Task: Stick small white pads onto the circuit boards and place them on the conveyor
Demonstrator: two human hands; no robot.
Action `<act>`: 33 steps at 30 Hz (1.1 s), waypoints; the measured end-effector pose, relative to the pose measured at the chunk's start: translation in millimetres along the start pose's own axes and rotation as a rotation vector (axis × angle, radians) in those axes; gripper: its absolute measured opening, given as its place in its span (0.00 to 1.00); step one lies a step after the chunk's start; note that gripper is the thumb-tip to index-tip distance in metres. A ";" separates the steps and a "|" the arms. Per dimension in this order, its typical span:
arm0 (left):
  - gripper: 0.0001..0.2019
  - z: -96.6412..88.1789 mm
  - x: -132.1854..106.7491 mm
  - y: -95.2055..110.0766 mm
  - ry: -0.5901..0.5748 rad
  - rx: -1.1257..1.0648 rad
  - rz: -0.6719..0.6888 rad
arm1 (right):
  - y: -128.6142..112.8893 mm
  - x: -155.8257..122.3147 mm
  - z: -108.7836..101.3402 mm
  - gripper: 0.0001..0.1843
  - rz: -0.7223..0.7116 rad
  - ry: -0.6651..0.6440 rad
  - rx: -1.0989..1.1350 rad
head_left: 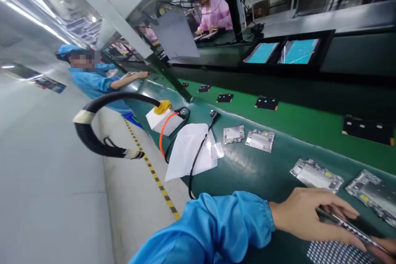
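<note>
My left hand point(305, 214) reaches in from a blue sleeve at the bottom right, its fingers closed over a thin flat panel point(349, 227) that I see edge-on. Only a sliver of my right hand point(385, 251) shows in the corner, at the panel's far end. A dotted pad point(332, 252) lies just below the panel. Two silver metal frames point(317, 174) point(371, 192) rest on the dark green mat point(247, 173) just beyond my left hand. Two smaller frames point(260, 139) point(234, 134) lie farther off.
Black boards point(266, 102) ride the bright green belt point(309, 119) behind the mat. A white sheet point(188, 152), a black cable point(198, 152), a white box point(163, 120) and a looping black hose point(93, 132) are at the mat's left end. A co-worker in blue point(93, 80) stands farther along, and people in pink point(216, 12) sit across.
</note>
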State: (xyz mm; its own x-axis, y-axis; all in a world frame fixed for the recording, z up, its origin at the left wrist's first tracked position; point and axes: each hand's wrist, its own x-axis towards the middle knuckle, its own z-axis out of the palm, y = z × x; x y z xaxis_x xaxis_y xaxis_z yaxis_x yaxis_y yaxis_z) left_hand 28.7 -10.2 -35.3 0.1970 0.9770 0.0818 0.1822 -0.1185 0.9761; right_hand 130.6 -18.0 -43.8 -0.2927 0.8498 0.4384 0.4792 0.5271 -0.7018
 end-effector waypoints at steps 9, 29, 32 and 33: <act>0.04 -20.9 0.0 30.4 0.021 -0.052 0.017 | 6.8 21.2 -93.8 0.10 0.223 -0.301 0.125; 0.04 -35.1 6.0 22.4 0.005 0.002 0.130 | 6.9 30.4 -118.3 0.08 0.733 -0.172 1.023; 0.04 -35.1 5.3 22.0 0.004 0.005 0.131 | 0.9 33.1 -115.1 0.07 0.739 -0.108 0.891; 0.04 -35.2 5.1 22.0 0.002 0.006 0.130 | -0.5 33.8 -114.4 0.06 0.744 -0.085 0.835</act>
State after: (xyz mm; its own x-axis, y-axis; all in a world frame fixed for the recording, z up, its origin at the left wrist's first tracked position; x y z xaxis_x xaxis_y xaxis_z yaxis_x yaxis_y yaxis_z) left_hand -0.2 -1.6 -6.4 0.2171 0.9537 0.2084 0.1610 -0.2455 0.9559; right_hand 215.1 10.0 35.6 -0.2355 0.9353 -0.2640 -0.1376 -0.3010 -0.9436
